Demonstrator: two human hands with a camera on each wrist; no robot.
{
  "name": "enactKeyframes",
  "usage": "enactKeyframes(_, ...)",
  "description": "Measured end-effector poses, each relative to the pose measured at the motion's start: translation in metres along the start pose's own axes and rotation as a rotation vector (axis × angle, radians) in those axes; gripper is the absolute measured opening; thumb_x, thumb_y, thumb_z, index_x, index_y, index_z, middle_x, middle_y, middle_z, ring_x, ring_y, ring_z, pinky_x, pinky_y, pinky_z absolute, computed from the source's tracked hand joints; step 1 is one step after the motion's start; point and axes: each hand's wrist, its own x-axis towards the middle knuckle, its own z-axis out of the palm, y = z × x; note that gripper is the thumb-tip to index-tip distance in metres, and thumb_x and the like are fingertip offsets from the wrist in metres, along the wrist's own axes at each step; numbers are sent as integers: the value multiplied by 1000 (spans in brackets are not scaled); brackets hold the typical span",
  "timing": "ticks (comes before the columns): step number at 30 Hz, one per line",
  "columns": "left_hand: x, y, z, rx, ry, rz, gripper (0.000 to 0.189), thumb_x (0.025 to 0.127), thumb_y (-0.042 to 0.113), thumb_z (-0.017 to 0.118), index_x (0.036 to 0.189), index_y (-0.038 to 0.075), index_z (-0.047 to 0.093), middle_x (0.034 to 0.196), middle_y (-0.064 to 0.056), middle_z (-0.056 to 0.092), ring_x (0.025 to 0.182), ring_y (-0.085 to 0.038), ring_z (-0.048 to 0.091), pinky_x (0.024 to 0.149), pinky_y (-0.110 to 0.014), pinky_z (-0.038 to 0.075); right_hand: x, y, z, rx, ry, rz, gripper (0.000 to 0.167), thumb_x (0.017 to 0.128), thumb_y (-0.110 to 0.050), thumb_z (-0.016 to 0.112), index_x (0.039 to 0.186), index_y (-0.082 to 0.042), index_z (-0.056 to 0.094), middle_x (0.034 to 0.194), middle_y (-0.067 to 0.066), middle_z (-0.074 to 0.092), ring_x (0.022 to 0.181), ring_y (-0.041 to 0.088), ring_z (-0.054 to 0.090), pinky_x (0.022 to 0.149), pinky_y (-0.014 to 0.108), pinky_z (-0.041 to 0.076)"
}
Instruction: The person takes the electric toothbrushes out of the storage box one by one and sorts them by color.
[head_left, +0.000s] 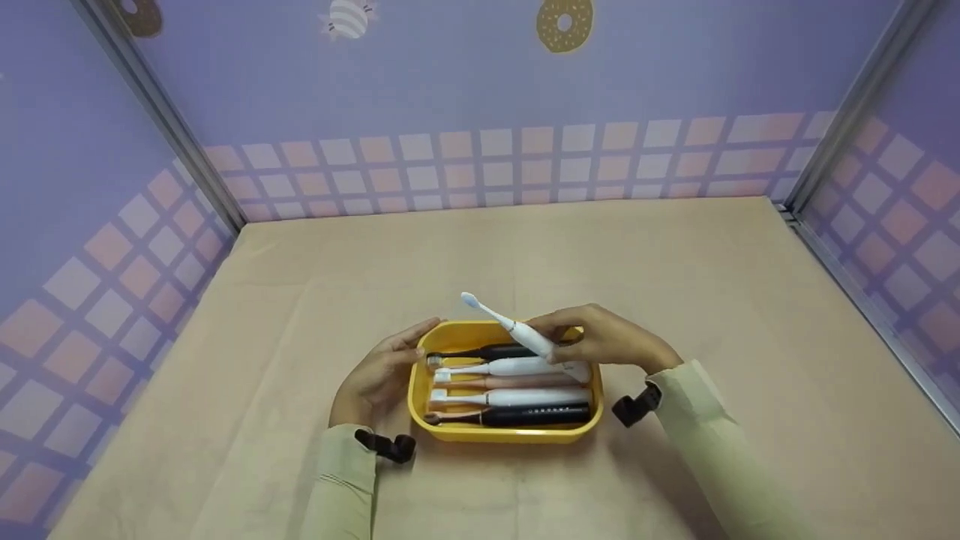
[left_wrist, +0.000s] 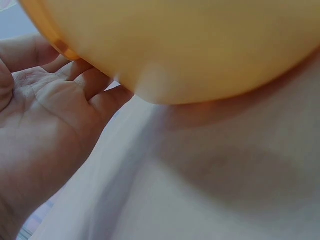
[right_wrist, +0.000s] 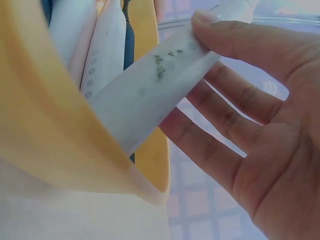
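Observation:
My right hand [head_left: 611, 339] pinches a white electric toothbrush [head_left: 531, 339] by its handle, between thumb and fingers. Its brush head slants up to the far left, and the handle's lower end sits inside the rim of a yellow box [head_left: 502, 435]. Dark marks show on that handle [right_wrist: 157, 75] in the right wrist view. At the box's left end, my left hand [head_left: 381, 373] grips the wall, thumb at the rim and fingers behind it. Inside lie several electric toothbrushes side by side: a black one [head_left: 536, 415] nearest me, white ones [head_left: 536, 397], a pink one [head_left: 517, 382] and another black one at the back.
A beige cloth [head_left: 375, 270] covers the table under the box. Purple walls with pink and white squares [head_left: 497, 140] stand behind and at both sides, with metal posts [head_left: 847, 105] at the corners. Each wrist wears a black camera strap [head_left: 390, 446].

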Motion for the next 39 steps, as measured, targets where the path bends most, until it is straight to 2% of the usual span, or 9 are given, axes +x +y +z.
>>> enactKeyframes(7,0,1,-1,5,-11,6,59,96,-2,41,152,1,22,158,-13,26,137,-18,40,111,-30,38,-6,1,-5,43,82,12,50,85,-9,71,133,-16,60,111,6,70,101,21,64,89,43,55)
enactKeyframes(11,0,0,-1,2,-17,12,59,97,-2,41,152,1,21,157,-13,27,136,-18,41,111,-30,38,-7,3,-7,39,141,8,49,86,-7,69,133,-14,59,114,7,68,103,22,63,90,48,53)
enactKeyframes(18,0,0,-2,7,-30,13,59,97,-3,39,153,1,19,157,-14,26,135,-17,42,109,-30,40,-8,8,-8,51,230,-30,48,86,-8,70,133,-11,59,112,9,69,102,19,63,84,33,57)
enactKeyframes(21,0,0,-2,15,-32,13,59,98,-2,39,153,1,18,157,-14,26,134,-16,43,108,-30,41,-9,10,-8,66,259,-37,49,86,-10,71,133,-12,59,111,8,68,103,18,63,84,32,57)
enactKeyframes(27,-1,1,-1,12,-36,8,59,99,-1,39,154,3,17,158,-15,23,134,-18,43,108,-32,42,-10,12,-10,82,334,-40,49,85,-7,70,133,-8,58,114,12,67,103,20,63,85,39,57)
enactKeyframes(39,0,0,-1,-12,-9,-1,58,98,-2,39,153,2,20,158,-13,24,134,-17,43,107,-30,43,-11,17,-14,88,515,-13,51,86,1,67,135,-7,55,117,17,65,106,29,62,88,42,56)
